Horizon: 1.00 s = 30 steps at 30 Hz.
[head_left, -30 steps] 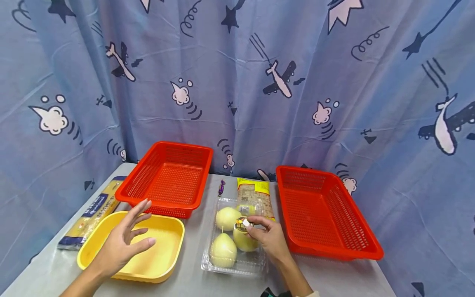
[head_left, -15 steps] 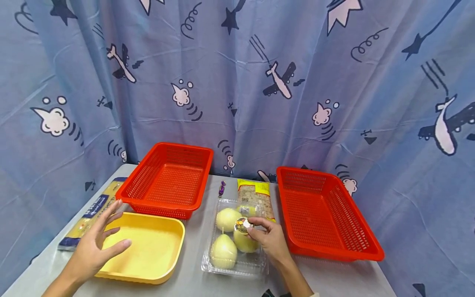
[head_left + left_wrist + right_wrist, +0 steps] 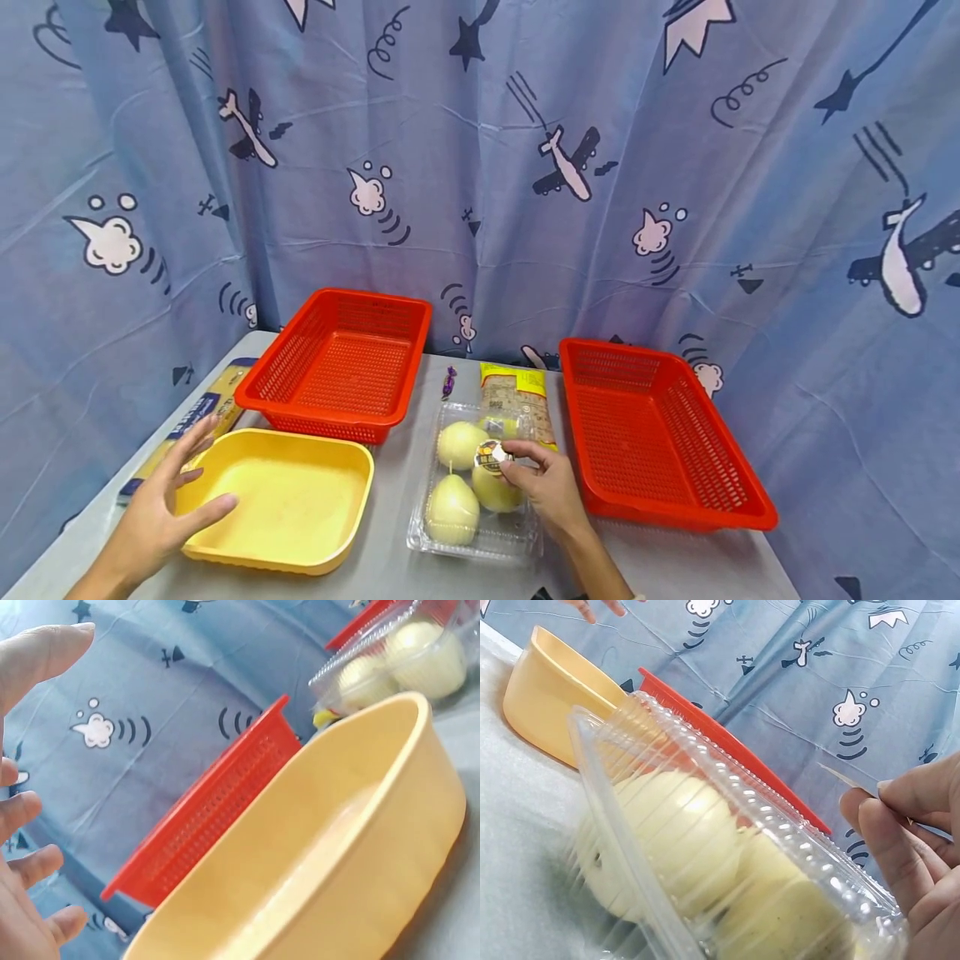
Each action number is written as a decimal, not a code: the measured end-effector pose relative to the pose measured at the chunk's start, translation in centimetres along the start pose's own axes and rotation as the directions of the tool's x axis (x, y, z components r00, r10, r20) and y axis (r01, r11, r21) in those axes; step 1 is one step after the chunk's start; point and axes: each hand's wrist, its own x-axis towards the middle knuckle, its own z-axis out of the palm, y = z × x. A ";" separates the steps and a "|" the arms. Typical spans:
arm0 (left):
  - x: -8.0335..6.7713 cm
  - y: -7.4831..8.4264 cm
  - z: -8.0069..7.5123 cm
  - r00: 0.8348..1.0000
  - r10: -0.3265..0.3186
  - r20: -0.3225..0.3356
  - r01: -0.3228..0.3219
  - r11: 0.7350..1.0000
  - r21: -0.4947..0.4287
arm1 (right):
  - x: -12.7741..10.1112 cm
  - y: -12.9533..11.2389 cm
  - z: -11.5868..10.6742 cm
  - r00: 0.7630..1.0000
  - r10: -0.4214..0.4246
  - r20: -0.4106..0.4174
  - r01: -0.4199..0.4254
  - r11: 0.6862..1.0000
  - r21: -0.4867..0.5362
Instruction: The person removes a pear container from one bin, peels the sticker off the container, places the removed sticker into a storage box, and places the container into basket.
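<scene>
My right hand (image 3: pixel 553 492) pinches a round sticker (image 3: pixel 490 457) with dark and orange print between thumb and fingers. In the right wrist view the sticker (image 3: pixel 843 777) shows edge-on as a thin strip above the lid. Below it stands a clear plastic clamshell box (image 3: pixel 506 543), its lid closed over pale yellow pears (image 3: pixel 452 507). My left hand (image 3: pixel 153 517) hovers at the left rim of the yellow basin (image 3: pixel 337 500), fingers spread and holding nothing. The left wrist view shows its fingers (image 3: pixel 37 864) apart from the basin.
Two red plastic baskets stand behind, one at left (image 3: pixel 352 367) and one at right (image 3: pixel 645 442). A long yellow-and-blue packet (image 3: pixel 217 396) lies at the left edge. Behind the box are a yellow-topped bag (image 3: pixel 517 383) and a purple-wrapped candy (image 3: pixel 448 382). A patterned curtain (image 3: pixel 510 208) hangs behind.
My left hand has moved left, from over the yellow basin to its left rim, with fingers still spread. The right hand and the sticker have stayed in place.
</scene>
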 end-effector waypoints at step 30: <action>-2.0 -6.0 -0.5 0.960 -0.252 0.125 0.235 0.963 0.133 | 0.0 -0.2 0.0 1.000 0.023 -0.009 -0.023 1.000 -0.007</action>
